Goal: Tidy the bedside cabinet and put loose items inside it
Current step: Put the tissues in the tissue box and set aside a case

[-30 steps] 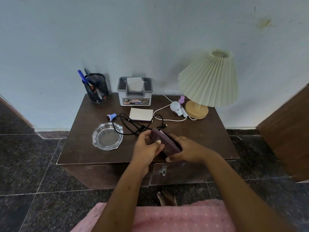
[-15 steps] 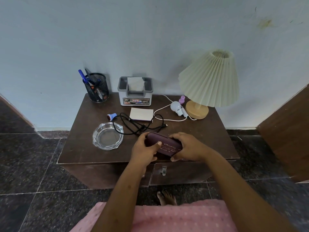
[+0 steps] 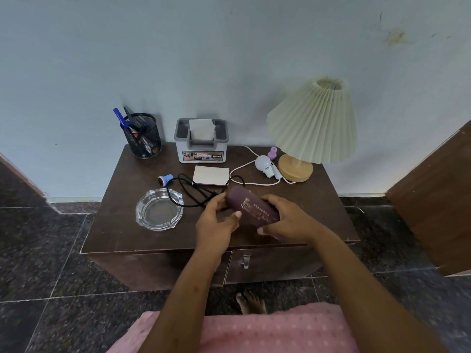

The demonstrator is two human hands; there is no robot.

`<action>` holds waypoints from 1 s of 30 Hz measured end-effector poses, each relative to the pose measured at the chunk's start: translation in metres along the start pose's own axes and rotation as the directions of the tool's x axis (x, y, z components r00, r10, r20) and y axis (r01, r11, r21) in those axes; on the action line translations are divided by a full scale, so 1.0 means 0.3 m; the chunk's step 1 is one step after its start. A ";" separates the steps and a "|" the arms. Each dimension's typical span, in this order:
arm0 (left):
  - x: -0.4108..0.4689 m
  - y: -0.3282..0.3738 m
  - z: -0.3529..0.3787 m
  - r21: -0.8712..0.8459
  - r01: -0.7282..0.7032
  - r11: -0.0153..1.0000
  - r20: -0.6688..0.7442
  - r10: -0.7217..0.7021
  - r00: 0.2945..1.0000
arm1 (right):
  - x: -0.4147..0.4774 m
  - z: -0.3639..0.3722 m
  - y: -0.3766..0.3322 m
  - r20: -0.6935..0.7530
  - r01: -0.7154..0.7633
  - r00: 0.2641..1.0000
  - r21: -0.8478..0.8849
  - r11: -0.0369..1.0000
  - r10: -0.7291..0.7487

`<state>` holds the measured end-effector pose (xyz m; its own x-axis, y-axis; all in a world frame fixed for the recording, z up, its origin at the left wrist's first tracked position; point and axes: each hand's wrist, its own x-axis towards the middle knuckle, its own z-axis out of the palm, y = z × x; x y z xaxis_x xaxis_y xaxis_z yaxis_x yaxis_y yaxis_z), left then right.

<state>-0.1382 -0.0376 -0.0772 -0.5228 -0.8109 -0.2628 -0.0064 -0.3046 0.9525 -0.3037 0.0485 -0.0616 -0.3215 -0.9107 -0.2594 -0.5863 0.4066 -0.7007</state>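
A dark maroon glasses case (image 3: 251, 208) with pale lettering is held closed just above the front of the brown bedside cabinet (image 3: 119, 225). My left hand (image 3: 216, 220) grips its left end, my right hand (image 3: 285, 220) wraps its right end. Loose on the cabinet top lie a black cable (image 3: 193, 193), a small blue-capped item (image 3: 165, 179), a white card-like box (image 3: 211, 175), a white bulb (image 3: 263, 164) with a white cord, and a small purple piece (image 3: 272, 152). The drawer front with a metal handle (image 3: 246, 261) is shut below my hands.
A glass ashtray (image 3: 159, 212) sits front left. At the back stand a black mesh pen holder (image 3: 142, 136), a grey tissue box (image 3: 201, 140) and a pleated cream lamp (image 3: 313, 123). A wooden panel (image 3: 433, 200) rises at right. My bare foot (image 3: 251, 303) is on the dark floor.
The case was tilted open-side up between my hands; it has been turned and closed, and now lies lengthwise with its lettered lid facing up. Hands stay at its ends.
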 end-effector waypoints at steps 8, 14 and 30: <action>-0.073 -0.040 0.160 0.145 -0.028 0.989 0.325 -0.021 0.945 | -0.083 -0.116 0.186 -0.351 -0.257 0.845 0.397 0.881 0.404; -0.098 -0.097 0.250 0.285 -0.082 0.955 0.436 -0.053 0.899 | -0.121 -0.123 0.283 -0.316 -0.383 0.772 0.461 0.801 0.551; -0.082 -0.106 0.256 0.353 -0.120 0.928 0.410 -0.039 0.911 | -0.056 -0.087 0.259 -0.510 -0.639 0.617 0.121 0.760 0.600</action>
<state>-0.1907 0.0304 -0.0891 -0.8257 -0.5223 -0.2130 -0.2443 -0.0092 0.9697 -0.3631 0.0973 -0.0943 -0.9290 -0.2803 -0.2415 -0.1499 0.8819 -0.4470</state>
